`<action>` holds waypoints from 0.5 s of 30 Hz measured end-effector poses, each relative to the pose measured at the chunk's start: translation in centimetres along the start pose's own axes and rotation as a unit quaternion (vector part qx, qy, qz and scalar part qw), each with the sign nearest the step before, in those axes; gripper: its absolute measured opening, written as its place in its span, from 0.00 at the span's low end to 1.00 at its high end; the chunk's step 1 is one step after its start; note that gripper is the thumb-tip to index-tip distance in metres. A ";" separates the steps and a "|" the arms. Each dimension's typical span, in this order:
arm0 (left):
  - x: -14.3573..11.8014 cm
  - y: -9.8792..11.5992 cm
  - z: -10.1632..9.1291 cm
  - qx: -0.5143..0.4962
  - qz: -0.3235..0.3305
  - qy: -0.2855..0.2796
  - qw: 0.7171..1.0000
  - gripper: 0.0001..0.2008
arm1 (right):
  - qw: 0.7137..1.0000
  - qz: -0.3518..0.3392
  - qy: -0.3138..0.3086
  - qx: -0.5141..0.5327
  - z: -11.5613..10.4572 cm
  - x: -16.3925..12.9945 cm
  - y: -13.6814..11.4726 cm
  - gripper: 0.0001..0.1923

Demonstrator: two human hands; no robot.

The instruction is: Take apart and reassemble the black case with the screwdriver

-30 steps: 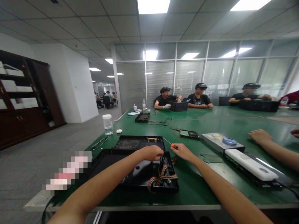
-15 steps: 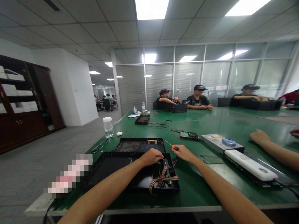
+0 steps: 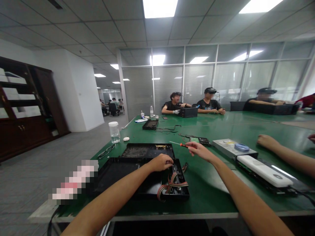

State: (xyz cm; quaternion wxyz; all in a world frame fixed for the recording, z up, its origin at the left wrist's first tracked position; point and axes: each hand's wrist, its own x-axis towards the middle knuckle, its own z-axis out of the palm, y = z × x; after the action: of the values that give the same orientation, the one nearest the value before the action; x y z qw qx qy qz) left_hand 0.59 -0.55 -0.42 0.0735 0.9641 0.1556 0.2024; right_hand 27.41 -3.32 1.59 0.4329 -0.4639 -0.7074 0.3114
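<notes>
Currently our right hand [image 3: 197, 150] wraps its fingers round the screwdriver [image 3: 181, 144], clear of the case [image 3: 115, 170] on the table [image 3: 206, 196]; our left hand [image 3: 162, 162] bunches its fingertips at the case's right side, pinching what, we can't tell. Careless swings could jab them or snag the cables [image 3: 177, 186].

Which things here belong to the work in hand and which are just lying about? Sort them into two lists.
Seemingly part of the work:
- screwdriver, held in the right hand
- shallow black case, under the left hand
- striped cables in its right end

Apparently just lying about:
- white-lidded jar
- glasses
- long white device
- blue round object
</notes>
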 end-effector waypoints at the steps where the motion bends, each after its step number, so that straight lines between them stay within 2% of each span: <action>1: 0.0 0.0 0.1 0.002 -0.002 -0.003 1.000 0.08 | 0.999 -0.006 0.039 0.000 -0.4 0.0 -0.2 0.18; 4: 0.0 0.0 0.1 0.006 -0.010 -0.013 1.000 0.08 | 0.985 -0.027 0.169 -0.012 -0.8 0.1 -0.5 0.19; 6: 0.1 0.0 0.1 0.005 -0.014 -0.018 1.000 0.08 | 0.976 -0.052 0.211 -0.028 -0.4 0.1 -0.5 0.18; 11: 0.2 0.0 -0.1 0.000 -0.020 -0.023 1.000 0.07 | 0.966 -0.102 0.208 -0.113 1.8 0.0 -0.9 0.17; 15: 0.2 0.0 -0.2 0.000 -0.021 -0.024 1.000 0.08 | 0.960 -0.124 0.186 -0.168 2.4 -0.3 -1.7 0.16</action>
State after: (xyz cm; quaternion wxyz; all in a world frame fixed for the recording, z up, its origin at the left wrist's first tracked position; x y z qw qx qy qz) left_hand 0.72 -0.47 -0.14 0.0814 0.9651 0.1737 0.1781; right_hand 24.70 -4.34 1.85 0.5081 -0.4883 -0.7083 0.0406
